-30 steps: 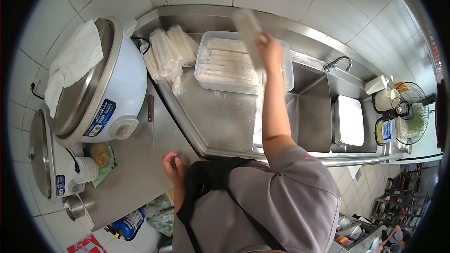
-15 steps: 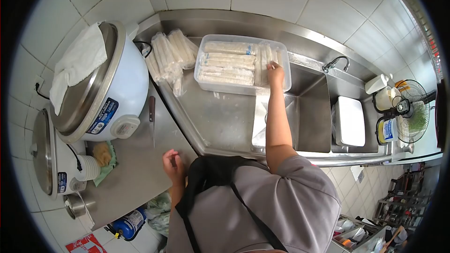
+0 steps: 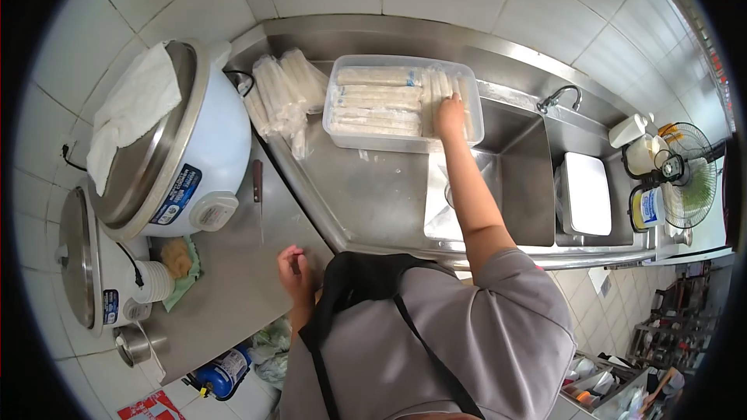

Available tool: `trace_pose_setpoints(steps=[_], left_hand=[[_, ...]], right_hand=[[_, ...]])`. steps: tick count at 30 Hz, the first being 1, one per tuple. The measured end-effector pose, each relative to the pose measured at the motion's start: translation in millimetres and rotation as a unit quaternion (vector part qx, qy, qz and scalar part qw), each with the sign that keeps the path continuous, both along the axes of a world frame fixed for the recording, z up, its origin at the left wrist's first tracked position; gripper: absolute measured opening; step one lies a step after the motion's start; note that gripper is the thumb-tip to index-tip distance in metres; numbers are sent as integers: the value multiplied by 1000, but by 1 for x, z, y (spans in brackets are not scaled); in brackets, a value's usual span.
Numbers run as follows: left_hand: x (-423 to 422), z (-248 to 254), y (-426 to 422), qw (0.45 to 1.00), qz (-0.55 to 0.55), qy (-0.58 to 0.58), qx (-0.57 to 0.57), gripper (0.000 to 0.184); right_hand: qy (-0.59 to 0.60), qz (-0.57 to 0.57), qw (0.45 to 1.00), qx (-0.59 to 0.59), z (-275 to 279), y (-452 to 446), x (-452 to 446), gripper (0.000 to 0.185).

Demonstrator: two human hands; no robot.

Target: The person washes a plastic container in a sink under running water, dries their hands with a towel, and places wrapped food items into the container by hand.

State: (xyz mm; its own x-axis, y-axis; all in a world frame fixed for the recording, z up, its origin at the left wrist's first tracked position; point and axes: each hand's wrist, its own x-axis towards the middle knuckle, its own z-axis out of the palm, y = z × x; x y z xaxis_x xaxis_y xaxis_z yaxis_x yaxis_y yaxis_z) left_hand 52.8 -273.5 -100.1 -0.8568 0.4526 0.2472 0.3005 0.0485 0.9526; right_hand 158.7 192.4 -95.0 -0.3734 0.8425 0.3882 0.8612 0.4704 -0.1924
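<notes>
My right hand is inside a clear plastic bin, at its right end. Its fingers are closed on a plastic-wrapped pack of pale sticks there; the palm side is hidden. More wrapped packs lie in rows across the bin's left part. Left of the bin rests a heap of similar bagged pale sticks. My left hand is held over the grey counter near my body, fingers loosely curled and apart, with nothing in them. A knife with a brown handle lies beyond it.
A large rice cooker with a white cloth on its lid stands left; a smaller cooker is beside it. On the right are sink basins, a faucet, a white lidded container and a fan.
My right hand has shifted slightly left and toward me within the bin's right end, over the packs. My left hand stays by the counter with little change. The view has turned slightly.
</notes>
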Motion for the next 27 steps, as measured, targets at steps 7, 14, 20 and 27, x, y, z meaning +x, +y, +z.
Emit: trace_pose_setpoints(steps=[7,14,20,27], left_hand=[[6,-15,-17,999,18,27,25,18],[9,-3,-21,991,65,104,-51,17],[10,7,-20,991,75,107,-29,14],[10,5,-20,990,66,120,-31,18]], right_hand=[[4,43,999,25,86,-26,-51,29],[120,345,915,-173,70,-72,-283,36],[-37,152,962,-222,71,-120,-360,35],[-55,204,926,-313,51,-91,-395,48]])
